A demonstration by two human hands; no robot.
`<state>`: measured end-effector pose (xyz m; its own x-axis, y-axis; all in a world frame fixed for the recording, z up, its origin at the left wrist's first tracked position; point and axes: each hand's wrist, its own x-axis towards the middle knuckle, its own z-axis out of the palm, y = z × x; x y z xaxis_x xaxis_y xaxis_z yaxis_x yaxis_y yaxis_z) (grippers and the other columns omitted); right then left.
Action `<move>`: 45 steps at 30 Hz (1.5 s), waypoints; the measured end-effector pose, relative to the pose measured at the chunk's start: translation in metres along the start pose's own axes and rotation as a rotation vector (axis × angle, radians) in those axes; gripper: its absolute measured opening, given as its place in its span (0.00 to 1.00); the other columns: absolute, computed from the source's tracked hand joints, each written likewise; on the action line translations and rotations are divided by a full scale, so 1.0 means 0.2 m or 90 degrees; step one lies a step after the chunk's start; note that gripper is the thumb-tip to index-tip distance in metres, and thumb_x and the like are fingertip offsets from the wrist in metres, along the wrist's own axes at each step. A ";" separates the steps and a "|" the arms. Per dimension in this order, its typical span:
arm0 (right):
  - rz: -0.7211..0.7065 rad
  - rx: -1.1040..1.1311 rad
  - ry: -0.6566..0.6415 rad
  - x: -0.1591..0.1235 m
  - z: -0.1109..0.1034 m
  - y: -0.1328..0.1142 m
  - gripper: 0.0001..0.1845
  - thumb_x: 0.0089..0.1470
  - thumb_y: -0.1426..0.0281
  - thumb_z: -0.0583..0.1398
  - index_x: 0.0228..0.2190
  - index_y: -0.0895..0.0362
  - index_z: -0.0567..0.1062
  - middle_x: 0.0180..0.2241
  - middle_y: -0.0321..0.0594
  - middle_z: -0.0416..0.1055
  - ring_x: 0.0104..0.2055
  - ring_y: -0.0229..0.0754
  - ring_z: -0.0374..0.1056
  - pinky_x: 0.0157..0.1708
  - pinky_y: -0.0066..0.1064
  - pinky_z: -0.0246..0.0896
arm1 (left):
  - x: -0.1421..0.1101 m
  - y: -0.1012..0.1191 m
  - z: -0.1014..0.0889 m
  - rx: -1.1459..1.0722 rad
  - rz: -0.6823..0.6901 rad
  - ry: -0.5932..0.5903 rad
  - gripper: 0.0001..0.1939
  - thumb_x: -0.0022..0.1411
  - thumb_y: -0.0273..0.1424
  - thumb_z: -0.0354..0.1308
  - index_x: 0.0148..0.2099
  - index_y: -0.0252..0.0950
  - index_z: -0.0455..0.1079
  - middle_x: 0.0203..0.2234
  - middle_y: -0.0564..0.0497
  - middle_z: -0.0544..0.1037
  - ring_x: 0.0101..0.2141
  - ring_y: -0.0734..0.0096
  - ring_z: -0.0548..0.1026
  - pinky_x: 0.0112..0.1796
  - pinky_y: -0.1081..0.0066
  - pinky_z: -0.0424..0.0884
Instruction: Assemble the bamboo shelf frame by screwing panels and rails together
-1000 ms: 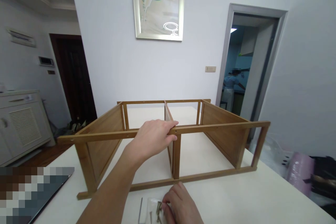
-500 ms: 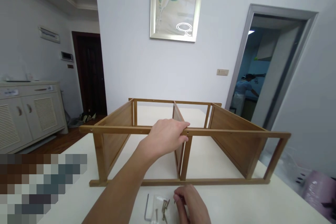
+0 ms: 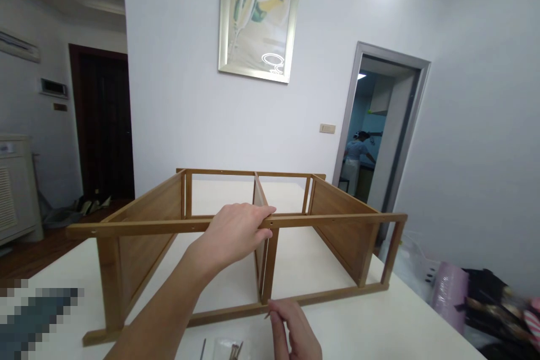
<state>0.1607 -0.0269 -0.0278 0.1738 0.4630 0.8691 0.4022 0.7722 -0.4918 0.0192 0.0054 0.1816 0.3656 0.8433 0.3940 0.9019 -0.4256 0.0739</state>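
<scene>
A wooden shelf frame (image 3: 333,219) lies on its side on a white table. My left hand (image 3: 236,233) is closed over its upper front rail, where the middle shelf panel (image 3: 259,194) meets it. Down at the lower front rail, my right hand (image 3: 293,329) pinches a thin screw (image 3: 267,315) between thumb and fingers, its tip pointing toward the left. The screw is close to the rail below the middle panel; I cannot tell whether they touch. At the bottom edge are several more screws (image 3: 235,350) on a clear plastic bag (image 3: 219,349) and a hex key (image 3: 203,349), all partly cut off.
The white table (image 3: 337,326) extends under and around the frame. A pink roll (image 3: 450,297) and bags lie past its right edge. A framed picture (image 3: 259,19) hangs on the wall ahead. Through the doorway at right, a person (image 3: 356,154) stands in another room.
The view has turned right and up. My right hand has risen from beside the screw bag to the lower rail, and the screw in it now shows. My left hand keeps its hold on the upper rail.
</scene>
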 end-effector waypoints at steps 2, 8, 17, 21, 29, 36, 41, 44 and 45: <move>0.000 0.001 -0.001 0.05 -0.04 -0.02 0.09 0.63 0.72 0.56 0.39 0.52 0.77 0.32 0.41 0.76 0.34 0.42 0.73 0.34 0.30 0.70 | 0.00 0.00 0.00 0.000 -0.002 -0.001 0.21 0.63 0.37 0.53 0.58 0.46 0.70 0.46 0.48 0.82 0.45 0.50 0.79 0.40 0.58 0.72; -0.026 0.028 -0.017 0.35 -0.13 -0.19 0.11 0.59 0.77 0.60 0.41 0.51 0.76 0.36 0.39 0.77 0.37 0.40 0.74 0.37 0.30 0.70 | 0.00 -0.01 0.01 0.001 0.000 0.001 0.21 0.62 0.37 0.53 0.56 0.47 0.71 0.48 0.49 0.81 0.48 0.51 0.77 0.44 0.58 0.71; -0.007 0.071 -0.020 0.57 -0.01 -0.26 0.06 0.59 0.73 0.60 0.35 0.53 0.78 0.34 0.38 0.77 0.36 0.39 0.73 0.36 0.32 0.71 | -0.01 -0.01 0.00 0.001 -0.008 -0.014 0.23 0.62 0.36 0.52 0.59 0.47 0.69 0.45 0.49 0.82 0.46 0.54 0.78 0.41 0.61 0.71; 0.065 0.069 -0.026 0.59 0.02 -0.24 0.07 0.60 0.70 0.59 0.35 0.53 0.79 0.33 0.39 0.78 0.35 0.40 0.74 0.36 0.33 0.71 | -0.01 -0.01 0.00 0.002 -0.004 -0.014 0.23 0.63 0.36 0.50 0.60 0.46 0.69 0.46 0.48 0.81 0.47 0.53 0.77 0.42 0.60 0.71; 0.120 0.089 -0.038 0.63 0.02 -0.23 0.07 0.59 0.69 0.60 0.33 0.54 0.80 0.31 0.37 0.78 0.32 0.40 0.74 0.34 0.31 0.70 | 0.00 0.00 0.00 0.009 0.003 -0.009 0.21 0.63 0.35 0.50 0.57 0.47 0.71 0.46 0.48 0.81 0.47 0.52 0.78 0.41 0.61 0.72; 0.125 0.108 -0.049 0.63 0.04 -0.19 0.07 0.59 0.70 0.60 0.34 0.54 0.79 0.33 0.38 0.78 0.34 0.40 0.74 0.36 0.33 0.70 | 0.00 -0.01 0.00 0.008 0.006 -0.010 0.21 0.64 0.35 0.49 0.58 0.46 0.71 0.45 0.48 0.82 0.45 0.53 0.79 0.41 0.61 0.72; 0.074 0.067 -0.031 0.64 0.06 -0.19 0.07 0.59 0.72 0.59 0.33 0.54 0.79 0.33 0.39 0.78 0.35 0.41 0.73 0.36 0.33 0.70 | 0.00 -0.01 0.01 0.008 0.012 -0.006 0.20 0.64 0.35 0.49 0.56 0.46 0.72 0.45 0.48 0.82 0.45 0.54 0.78 0.39 0.62 0.71; 0.051 0.022 -0.032 0.65 0.05 -0.20 0.07 0.58 0.73 0.59 0.33 0.54 0.79 0.32 0.38 0.76 0.33 0.39 0.72 0.32 0.31 0.69 | 0.00 -0.02 0.01 0.000 0.015 -0.004 0.20 0.64 0.35 0.49 0.56 0.47 0.71 0.45 0.48 0.82 0.45 0.54 0.79 0.39 0.63 0.71; 0.047 0.009 -0.033 0.66 0.05 -0.20 0.06 0.58 0.73 0.60 0.34 0.54 0.78 0.32 0.38 0.76 0.33 0.39 0.71 0.32 0.31 0.69 | 0.00 -0.02 0.01 -0.002 0.017 -0.002 0.20 0.64 0.35 0.49 0.56 0.47 0.71 0.45 0.48 0.82 0.45 0.55 0.79 0.39 0.63 0.70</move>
<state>0.1577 0.0078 0.1052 0.1549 0.5402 0.8272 0.3777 0.7413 -0.5548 0.0170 0.0077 0.1795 0.3906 0.8326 0.3926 0.8911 -0.4491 0.0660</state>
